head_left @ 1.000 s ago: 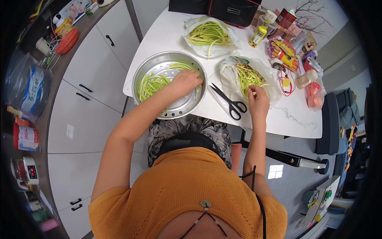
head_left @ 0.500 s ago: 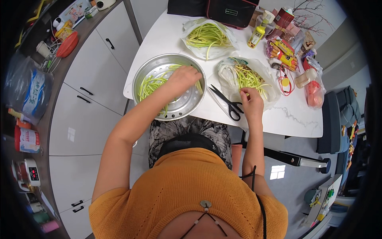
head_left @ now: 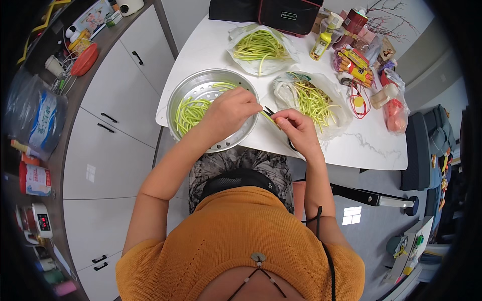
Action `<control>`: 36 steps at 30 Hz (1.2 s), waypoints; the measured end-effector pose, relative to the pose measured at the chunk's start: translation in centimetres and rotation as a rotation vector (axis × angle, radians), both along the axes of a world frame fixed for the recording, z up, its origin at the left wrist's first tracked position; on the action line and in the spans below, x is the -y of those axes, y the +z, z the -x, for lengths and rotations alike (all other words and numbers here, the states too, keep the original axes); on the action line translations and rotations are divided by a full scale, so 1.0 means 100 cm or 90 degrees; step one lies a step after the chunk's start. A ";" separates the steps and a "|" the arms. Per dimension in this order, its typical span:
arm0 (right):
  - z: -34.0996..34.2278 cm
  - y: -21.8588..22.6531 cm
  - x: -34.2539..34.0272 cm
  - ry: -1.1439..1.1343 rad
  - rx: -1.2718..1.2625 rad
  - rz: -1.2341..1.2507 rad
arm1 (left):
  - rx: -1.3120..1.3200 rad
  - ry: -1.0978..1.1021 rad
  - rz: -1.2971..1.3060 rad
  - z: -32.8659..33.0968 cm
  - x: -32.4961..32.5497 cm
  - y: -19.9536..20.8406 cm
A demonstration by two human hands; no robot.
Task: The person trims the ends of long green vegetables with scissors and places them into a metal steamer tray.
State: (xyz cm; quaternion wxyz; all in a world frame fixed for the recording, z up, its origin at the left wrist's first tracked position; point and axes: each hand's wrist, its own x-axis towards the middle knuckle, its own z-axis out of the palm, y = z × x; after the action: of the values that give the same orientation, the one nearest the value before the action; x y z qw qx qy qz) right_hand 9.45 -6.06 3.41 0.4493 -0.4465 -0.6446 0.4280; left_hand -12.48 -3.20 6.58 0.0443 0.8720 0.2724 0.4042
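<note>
My left hand [head_left: 232, 114] is over the right side of a round metal pan with holes in its bottom [head_left: 175, 89], fingers pinched at one end of a green garlic scape [head_left: 268, 118]. My right hand [head_left: 299, 131] pinches the same scape from the other side, just beyond the pan's rim. Cut green pieces [head_left: 191, 113] lie in the pan, mostly at its left. Black scissors [head_left: 269, 111] lie on the table, largely hidden under my right hand. Close by on the right is an open plastic bag [head_left: 286, 90] of long garlic scapes [head_left: 314, 103].
Another bag of scapes [head_left: 258, 46] lies farther back on the white table [head_left: 371, 150]. A yellow bottle [head_left: 321, 45], sausage packs [head_left: 354, 65], a red cord [head_left: 362, 106] and a clear jar [head_left: 385, 97] crowd the right side. A black case [head_left: 290, 15] stands behind.
My right hand has moved left from the near bag to the pan's rim, now over the scissors. My left hand has shifted right and slightly down, and the two now meet at one scape.
</note>
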 end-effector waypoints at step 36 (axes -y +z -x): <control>-0.005 0.003 0.017 0.090 -0.332 0.080 | 0.092 -0.007 0.206 -0.030 0.036 -0.027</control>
State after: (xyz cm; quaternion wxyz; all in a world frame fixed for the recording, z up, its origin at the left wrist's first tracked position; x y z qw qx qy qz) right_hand 9.91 -7.72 3.71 0.5409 -0.3021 -0.5089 0.5976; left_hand -9.47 -6.82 3.91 0.2059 0.8236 0.3252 0.4165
